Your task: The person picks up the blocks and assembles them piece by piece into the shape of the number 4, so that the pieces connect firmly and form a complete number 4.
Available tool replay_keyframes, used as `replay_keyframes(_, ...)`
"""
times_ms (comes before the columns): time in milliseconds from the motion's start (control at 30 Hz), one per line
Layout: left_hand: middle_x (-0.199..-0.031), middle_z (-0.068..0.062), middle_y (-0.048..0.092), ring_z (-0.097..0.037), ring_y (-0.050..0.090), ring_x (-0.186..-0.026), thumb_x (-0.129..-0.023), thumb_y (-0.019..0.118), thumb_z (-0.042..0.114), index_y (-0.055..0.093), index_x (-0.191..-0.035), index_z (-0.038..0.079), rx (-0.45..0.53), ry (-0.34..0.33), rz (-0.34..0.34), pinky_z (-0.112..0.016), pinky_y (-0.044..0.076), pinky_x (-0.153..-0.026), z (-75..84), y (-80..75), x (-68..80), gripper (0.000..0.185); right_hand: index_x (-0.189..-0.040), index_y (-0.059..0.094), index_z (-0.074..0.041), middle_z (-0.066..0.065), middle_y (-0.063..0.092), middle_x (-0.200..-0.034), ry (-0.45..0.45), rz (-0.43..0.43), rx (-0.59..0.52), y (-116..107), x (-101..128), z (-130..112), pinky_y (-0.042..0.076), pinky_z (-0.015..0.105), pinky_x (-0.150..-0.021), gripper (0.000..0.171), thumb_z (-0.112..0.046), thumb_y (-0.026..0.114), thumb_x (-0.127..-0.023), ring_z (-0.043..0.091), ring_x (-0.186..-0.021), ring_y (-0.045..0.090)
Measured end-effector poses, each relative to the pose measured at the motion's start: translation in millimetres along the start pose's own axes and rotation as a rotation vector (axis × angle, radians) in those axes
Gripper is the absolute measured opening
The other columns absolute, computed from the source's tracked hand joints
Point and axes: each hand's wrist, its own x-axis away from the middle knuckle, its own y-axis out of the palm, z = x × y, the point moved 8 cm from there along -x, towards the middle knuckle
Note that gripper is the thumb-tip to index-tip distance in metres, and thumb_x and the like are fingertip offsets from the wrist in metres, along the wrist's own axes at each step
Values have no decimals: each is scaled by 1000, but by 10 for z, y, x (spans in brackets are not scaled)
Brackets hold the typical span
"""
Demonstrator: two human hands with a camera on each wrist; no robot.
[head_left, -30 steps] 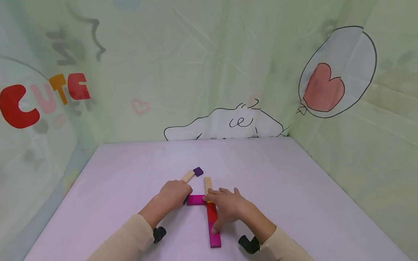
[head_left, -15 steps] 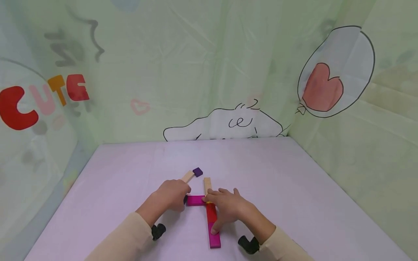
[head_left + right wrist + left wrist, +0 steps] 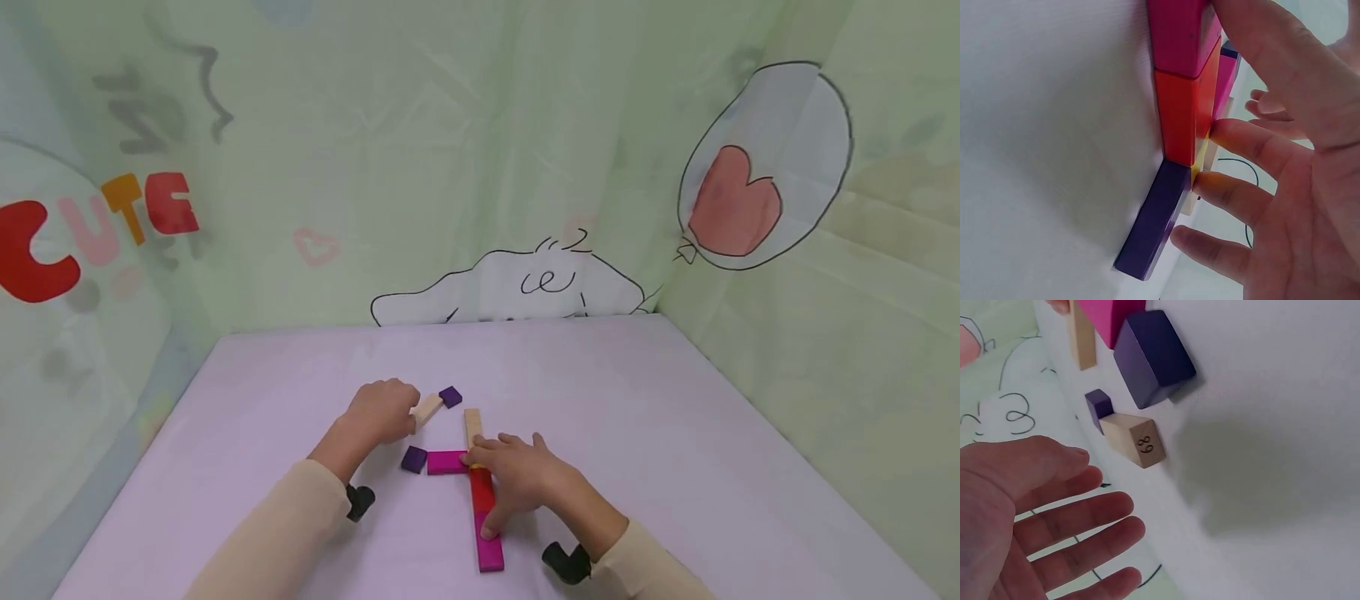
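Over the loose pale wooden block [image 3: 428, 409] hovers my left hand [image 3: 382, 411], its fingers relaxed; in the left wrist view a gap shows between them and that numbered block [image 3: 1132, 439]. A dark purple block [image 3: 413, 459] lies at the left end of a magenta block [image 3: 447, 462]. My right hand [image 3: 517, 471] is spread over a line of blocks, thumb on the near magenta block [image 3: 491, 554] beside a red block [image 3: 482, 492]. In the right wrist view its fingertips touch around a yellow block [image 3: 1198, 164] and a purple block [image 3: 1154, 219], which the hand hides from the head view.
Another small purple block [image 3: 450, 397] lies at the far end of the loose wooden block. A second pale wooden block [image 3: 472, 421] forms the far end of the line. The pale tabletop [image 3: 300, 367] meets printed curtains [image 3: 420, 167] at the back and sides.
My left hand has let go of the dark purple block beside the magenta one and moved up and away to the loose wooden block. The right hand stays in place on the line.
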Motion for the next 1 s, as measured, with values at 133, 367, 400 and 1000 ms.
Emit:
replay_keyframes(133, -80, -5, 60, -21, 53, -71, -94, 72, 21, 68, -95, 6, 9, -56, -63, -35, 46, -66, -46, 95, -83, 16, -141, 61, -32, 2, 47, -161, 0, -9, -14, 10, 16, -14, 20, 79, -115, 88, -44, 97, -62, 38, -151, 35)
replay_keyframes(367, -82, -5, 59, -21, 54, -74, -98, 67, 32, 66, -96, 7, -76, -132, -101, -37, 49, -70, -16, 177, -215, 24, -142, 61, -32, 2, 47, -160, 6, 8, -11, -41, 25, -26, 21, 79, -115, 90, -43, 97, -61, 39, -150, 36)
replay_keyframes(400, -82, -5, 60, -21, 55, -74, -97, 67, 32, 66, -97, 7, -98, -136, -96, -37, 50, -71, 0, 183, -219, 25, -142, 61, -32, 2, 47, -160, 10, 5, -12, -39, 25, -24, 21, 79, -115, 89, -43, 97, -61, 38, -150, 36)
replay_keyframes(1000, -88, -5, 68, -22, 62, -77, -94, 68, 28, 72, -103, 9, -217, -162, -46, -48, 56, -82, 60, 219, -263, 22, -140, 62, -31, 1, 48, -160, 13, -8, -29, -45, 53, -40, 19, 78, -116, 87, -44, 97, -62, 38, -151, 35)
